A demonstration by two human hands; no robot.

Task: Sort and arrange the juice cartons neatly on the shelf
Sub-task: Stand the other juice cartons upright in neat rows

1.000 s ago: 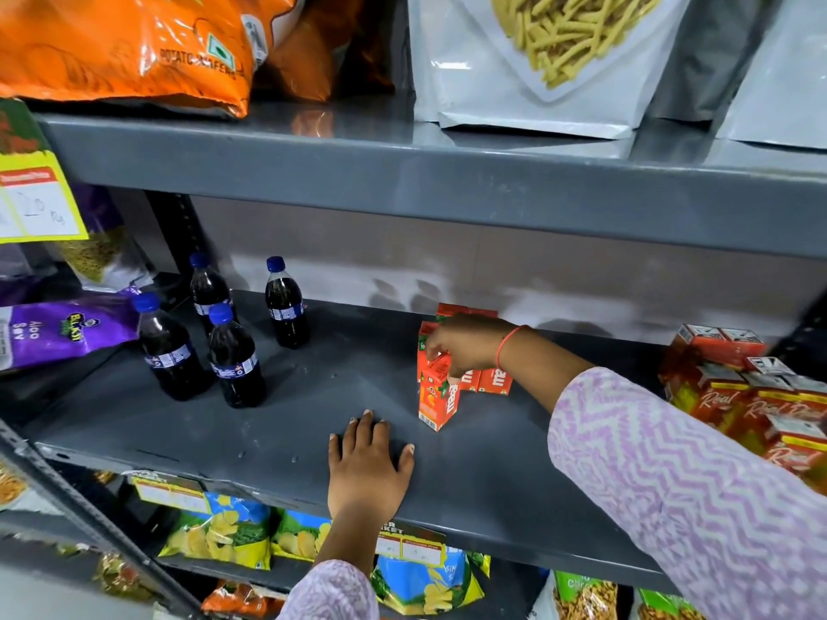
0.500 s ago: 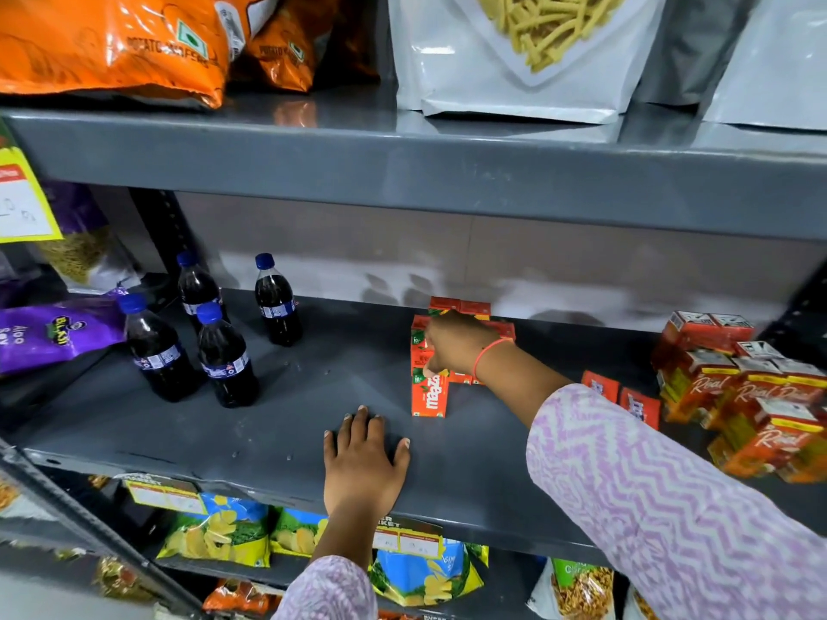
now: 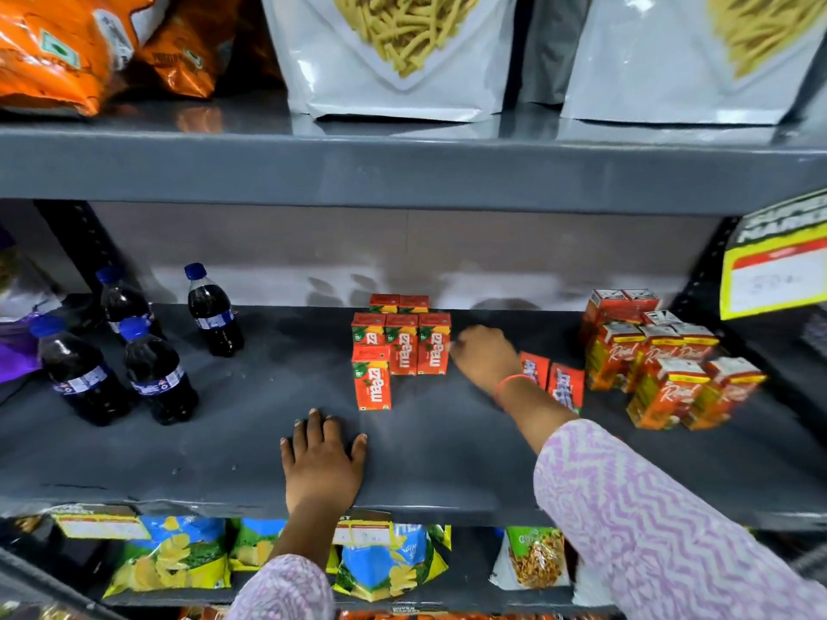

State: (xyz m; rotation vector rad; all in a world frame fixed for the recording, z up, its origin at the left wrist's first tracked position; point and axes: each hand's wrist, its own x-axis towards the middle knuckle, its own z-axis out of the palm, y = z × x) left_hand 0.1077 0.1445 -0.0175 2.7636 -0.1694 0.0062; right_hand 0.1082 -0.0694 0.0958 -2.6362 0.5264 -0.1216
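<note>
Several small orange juice cartons stand upright in tidy rows at the middle of the grey shelf, with one carton in front. Two more orange cartons stand just right of my right hand, partly hidden by the wrist. My right hand hovers beside the row's right end, fingers curled and holding nothing. A loose cluster of red-and-orange cartons sits at the far right. My left hand lies flat on the shelf's front edge, fingers spread.
Several dark soda bottles stand at the shelf's left. Snack bags fill the shelf above and the shelf below. A yellow price tag hangs at the upper right. Bare shelf lies between bottles and cartons.
My right hand has let go of the middle cartons and moved right, away from the group. The view has swung to the right. My left hand stays put.
</note>
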